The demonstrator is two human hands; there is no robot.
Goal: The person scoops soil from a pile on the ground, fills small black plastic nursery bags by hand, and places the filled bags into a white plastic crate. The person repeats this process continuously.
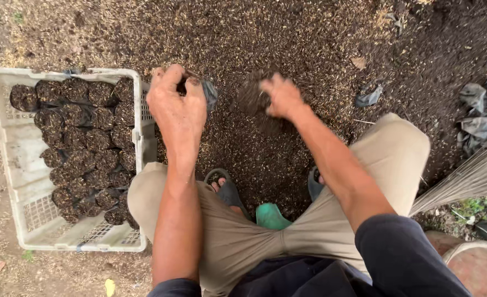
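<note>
Two hands work over the soil heap (309, 38): the left hand (174, 104) pinches a small dark bag (208, 93) at its mouth, the right hand (281, 96), at three o'clock from it, cups a clump of soil (253, 99). Soil could spill past the limp, narrow opening. The bag's body is hidden by fingers; the crate (12, 159) of filled bags sits at nine o'clock.

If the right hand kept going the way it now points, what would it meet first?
Probably the small black bag held by the left hand: the right hand, carrying a clump of soil mix, points leftward at it. Depth is unclear.
</note>
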